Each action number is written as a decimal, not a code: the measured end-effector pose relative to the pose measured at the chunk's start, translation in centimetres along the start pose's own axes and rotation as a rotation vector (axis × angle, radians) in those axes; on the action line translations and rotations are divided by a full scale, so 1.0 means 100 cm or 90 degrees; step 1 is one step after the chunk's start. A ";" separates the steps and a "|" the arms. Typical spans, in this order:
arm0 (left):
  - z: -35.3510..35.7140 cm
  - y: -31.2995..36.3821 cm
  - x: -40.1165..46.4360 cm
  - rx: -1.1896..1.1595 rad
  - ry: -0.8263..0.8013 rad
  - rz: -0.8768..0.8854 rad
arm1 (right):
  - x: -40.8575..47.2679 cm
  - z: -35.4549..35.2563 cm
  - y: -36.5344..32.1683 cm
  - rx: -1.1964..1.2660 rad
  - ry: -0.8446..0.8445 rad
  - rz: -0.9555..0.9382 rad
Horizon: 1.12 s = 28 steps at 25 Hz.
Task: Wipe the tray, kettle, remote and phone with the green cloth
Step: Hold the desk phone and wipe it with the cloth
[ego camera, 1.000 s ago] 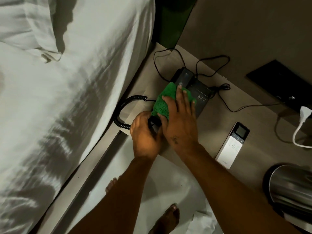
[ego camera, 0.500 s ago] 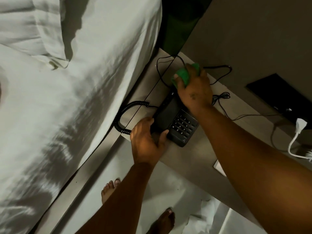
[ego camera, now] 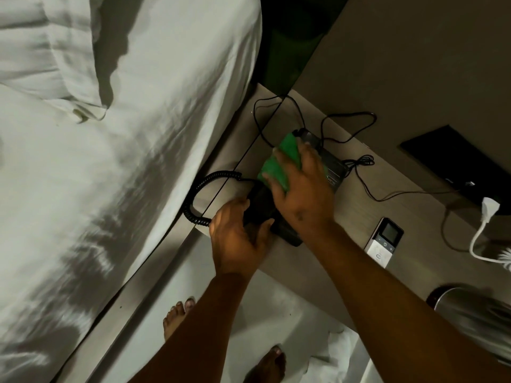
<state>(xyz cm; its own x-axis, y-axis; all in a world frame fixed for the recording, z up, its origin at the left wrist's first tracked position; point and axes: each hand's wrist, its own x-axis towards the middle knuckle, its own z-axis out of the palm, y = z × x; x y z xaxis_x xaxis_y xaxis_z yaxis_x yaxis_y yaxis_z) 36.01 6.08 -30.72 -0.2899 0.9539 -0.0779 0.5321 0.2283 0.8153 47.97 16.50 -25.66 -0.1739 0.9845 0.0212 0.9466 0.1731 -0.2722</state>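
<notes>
A black desk phone [ego camera: 333, 165] sits on the beige bedside shelf [ego camera: 356, 214], its coiled cord [ego camera: 197, 197] looping off to the left. My right hand [ego camera: 302, 189] presses the green cloth [ego camera: 279, 164] flat onto the phone's top, covering the keypad. My left hand [ego camera: 237, 239] grips the phone's near end, around the handset. A white remote [ego camera: 383, 243] with a small screen lies on the shelf to the right. The shiny metal kettle [ego camera: 478, 316] shows at the lower right edge. No tray is in view.
A white-sheeted bed [ego camera: 110, 175] fills the left side, close against the shelf. Thin black cables [ego camera: 348, 125] trail behind the phone. A white plug [ego camera: 489, 208] and cord sit at the right by a black wall panel [ego camera: 453, 158]. My bare feet stand on the floor below.
My right hand drew the cloth back from the phone's far end onto its middle, and the keypad is covered again. My left hand kept its grip on the near end.
</notes>
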 end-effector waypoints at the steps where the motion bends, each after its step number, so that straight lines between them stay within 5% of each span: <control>1: 0.000 0.000 0.001 -0.004 0.001 -0.002 | 0.018 -0.001 0.003 -0.013 0.004 0.043; 7: 0.001 0.002 -0.001 0.000 -0.005 -0.035 | 0.107 -0.017 0.031 0.177 -0.102 0.216; 17: 0.000 0.002 -0.001 -0.007 -0.014 -0.016 | -0.002 -0.001 0.005 0.022 -0.072 -0.229; 20: 0.001 0.003 -0.002 -0.001 -0.018 -0.028 | -0.001 -0.002 0.008 0.010 -0.066 -0.179; 24: 0.003 0.003 0.000 -0.002 -0.022 -0.053 | 0.050 -0.006 0.010 0.039 0.019 0.119; 26: 0.002 0.003 0.000 -0.003 -0.017 -0.047 | 0.049 -0.003 0.007 -0.007 0.009 0.083; 28: 0.001 0.002 0.000 0.003 -0.010 -0.031 | 0.024 0.001 0.005 -0.040 -0.029 -0.084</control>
<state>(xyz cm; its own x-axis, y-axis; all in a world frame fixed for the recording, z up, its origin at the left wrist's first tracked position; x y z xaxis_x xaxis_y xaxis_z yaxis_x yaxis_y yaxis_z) 36.22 6.12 -30.67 -0.3029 0.9447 -0.1261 0.5210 0.2749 0.8081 48.01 18.92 -25.82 -0.3086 0.9511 0.0091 0.9294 0.3036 -0.2098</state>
